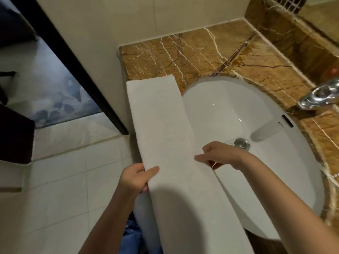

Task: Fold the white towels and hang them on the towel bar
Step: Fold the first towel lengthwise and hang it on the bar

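The long white terry towel (165,125) is folded into a narrow strip. Its far end lies flat on the brown marble worktop (192,52), close to the left edge. The middle of the strip covers the left rim of the white oval ceramic basin (247,99), and the near end comes down toward me, past the front of the worktop.

My left hand (135,178) grips the left edge of the towel, with the thumb on top and the other fingers curled under the cloth. My right hand (220,154) pinches the right edge, just over the basin, with the fingers pointing to the left. The two hands are at almost the same place along the strip, one on each side.

In the bottom of the basin there is a round metal drain plug (242,143), near my right hand. A shiny chrome tap (319,96) stands on the worktop at the right. On my left, low down, is the floor of pale square tiles (55,189), and a black door frame (73,61) runs along the beige wall (128,15).
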A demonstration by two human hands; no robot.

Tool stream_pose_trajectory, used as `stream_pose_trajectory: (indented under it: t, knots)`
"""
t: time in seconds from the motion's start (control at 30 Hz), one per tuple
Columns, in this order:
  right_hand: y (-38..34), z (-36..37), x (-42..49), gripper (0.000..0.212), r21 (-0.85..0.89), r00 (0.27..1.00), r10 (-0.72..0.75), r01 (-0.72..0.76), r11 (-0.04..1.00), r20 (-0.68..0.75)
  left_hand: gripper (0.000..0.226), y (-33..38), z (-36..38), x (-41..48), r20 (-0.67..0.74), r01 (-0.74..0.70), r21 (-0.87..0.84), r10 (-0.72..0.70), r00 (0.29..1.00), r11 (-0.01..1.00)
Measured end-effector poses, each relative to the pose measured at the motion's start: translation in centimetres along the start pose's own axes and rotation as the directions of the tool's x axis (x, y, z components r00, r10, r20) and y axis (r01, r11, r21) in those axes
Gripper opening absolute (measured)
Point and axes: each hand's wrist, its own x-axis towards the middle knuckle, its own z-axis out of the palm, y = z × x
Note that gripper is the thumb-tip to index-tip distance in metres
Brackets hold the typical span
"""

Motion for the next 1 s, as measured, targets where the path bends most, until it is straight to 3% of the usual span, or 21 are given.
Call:
stream_pose_trajectory:
  t: [0.33,0.47,0.53,0.7,0.87,1.0]
  knots:
    - [-2.3,-3.9,-3.6,0.040,0.053,0.976,-0.217,0.216,0.975,0.013,0.005,2.9,-0.8,-1.8,-0.014,-0.157,-0.127,0.157,0.988,0.979]
    - [-3.7,-4.9,-6.1,0.031,0.091,0.948,-0.319,0.318,0.944,-0.006,0.028,4.9,-1.2,-3.3,-0.014,-0.236,-0.197,0.238,0.971,0.952]
    - [-4.5,-5.3,-7.5,0.027,0.093,0.933,-0.359,0.361,0.928,-0.032,0.030,6.0,-1.4,-4.1,-0.020,-0.280,-0.205,0.282,0.959,0.938]
    - [-6.9,-6.4,-10.4,0.030,0.016,0.889,-0.429,0.437,0.899,-0.159,0.006,9.5,-1.6,-5.7,-0.055,-0.356,-0.200,0.352,0.934,0.913]
    - [-9.8,-7.6,-13.0,0.037,-0.019,0.854,-0.461,0.470,0.882,-0.242,0.007,13.1,-2.3,-7.1,-0.088,-0.458,-0.170,0.449,0.889,0.873]
    - [-11.8,-8.2,-15.2,0.030,-0.021,0.826,-0.478,0.495,0.869,-0.298,0.011,15.7,-3.0,-8.2,-0.067,-0.517,-0.145,0.513,0.856,0.843]
